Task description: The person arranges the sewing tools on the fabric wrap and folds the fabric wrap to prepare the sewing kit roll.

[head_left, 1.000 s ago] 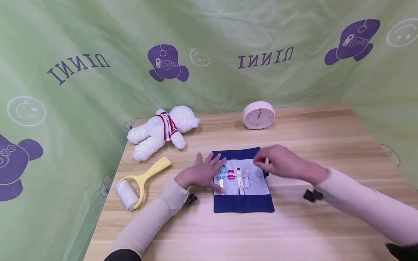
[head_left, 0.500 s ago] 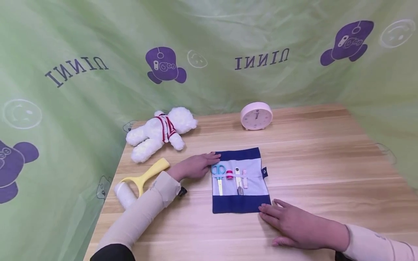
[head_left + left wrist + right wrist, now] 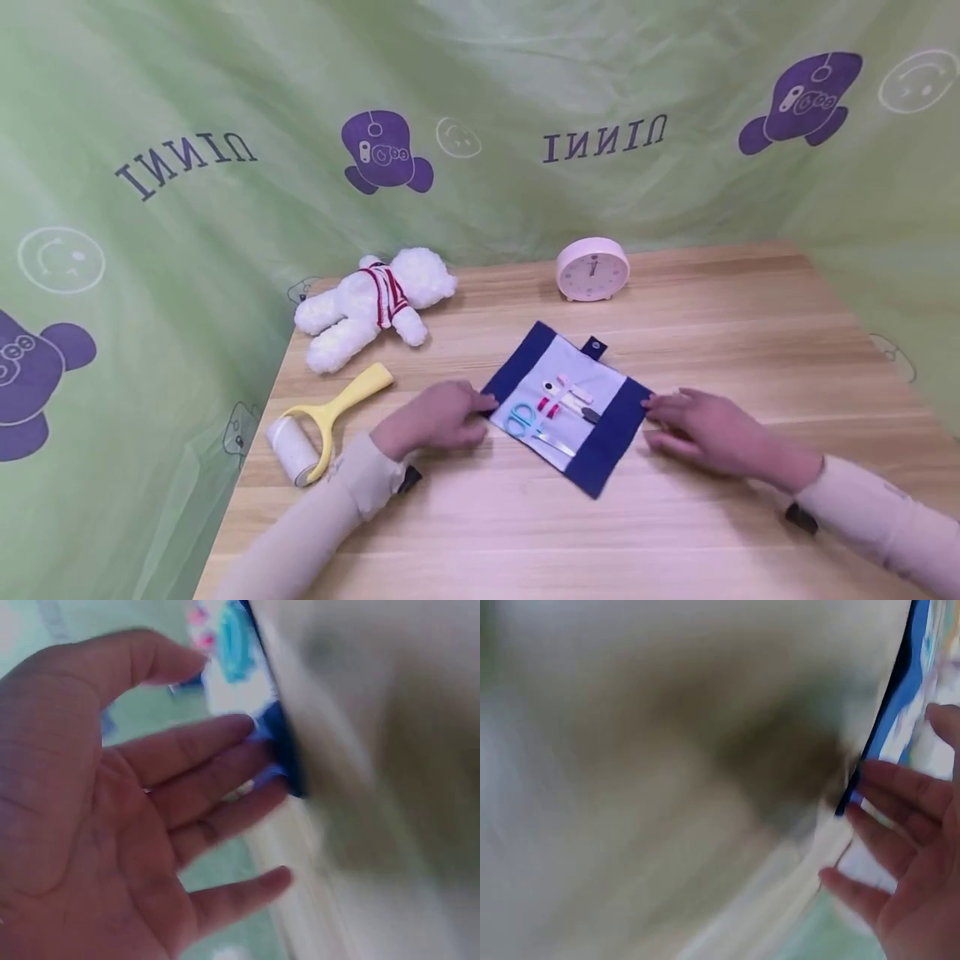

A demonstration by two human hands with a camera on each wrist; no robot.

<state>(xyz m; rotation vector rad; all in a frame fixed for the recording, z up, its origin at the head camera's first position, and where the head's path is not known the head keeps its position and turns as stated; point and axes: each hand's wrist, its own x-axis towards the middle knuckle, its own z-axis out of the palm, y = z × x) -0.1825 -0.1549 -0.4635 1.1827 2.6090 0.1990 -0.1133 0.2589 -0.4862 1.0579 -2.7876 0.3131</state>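
Observation:
A navy sewing pouch (image 3: pixel 612 442) lies unfolded and turned at an angle on the table, its snap tab (image 3: pixel 595 347) towards the back. A strap across its pale lining holds scissors (image 3: pixel 521 420) with light blue handles, a red thread spool (image 3: pixel 548 407), a white tool with a dark tip (image 3: pixel 589 413) and a small pink strip (image 3: pixel 574 389). My left hand (image 3: pixel 438 417) touches the pouch's left corner with extended fingers, the thumb apart from them in the left wrist view. At the right corner, the fingertips of my right hand (image 3: pixel 720 433) touch the navy edge (image 3: pixel 877 727).
Behind the pouch stands a pink round clock (image 3: pixel 592 271). A white plush bear (image 3: pixel 375 304) in a red-striped top lies at the back left, with a yellow-handled lint roller (image 3: pixel 330 417) in front of it. Green printed cloth (image 3: pixel 495 200) hangs around the wooden table (image 3: pixel 525 550).
The pouch has turned counterclockwise, so its tab has swung from the right side to the back. My right hand first dropped from above the pouch to its near right corner, then moved to the right corner.

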